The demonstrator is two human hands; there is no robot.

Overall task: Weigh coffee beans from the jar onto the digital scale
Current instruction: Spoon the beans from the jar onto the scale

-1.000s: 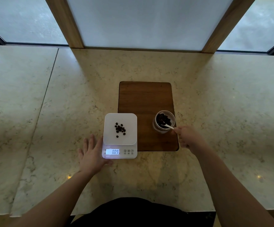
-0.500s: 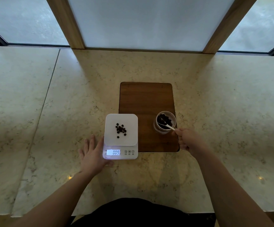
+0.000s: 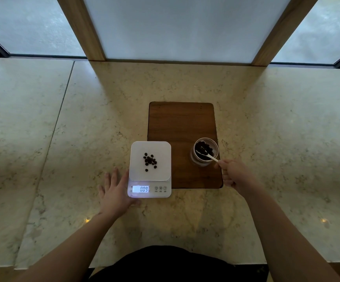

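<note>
Spanning the whole view, a marble counter [image 3: 266, 139] carries everything. On it lies a dark wooden board [image 3: 177, 123], its near right corner just left of the right hand's fingers. A white digital scale [image 3: 150, 180] sits on the counter touching the left hand's fingers, its lit display [image 3: 141, 189] reading 009. The left hand [image 3: 115, 193] lies flat, fingers spread, thumb against the scale's left edge. The right hand [image 3: 235, 176] pinches a white spoon [image 3: 208, 155] at its handle end. Just beyond those fingertips a clear glass jar [image 3: 205, 152] stands on the board, the spoon's bowl among its beans. A small cluster of coffee beans [image 3: 150, 161] rests on the platform, right of the left fingertips.
</note>
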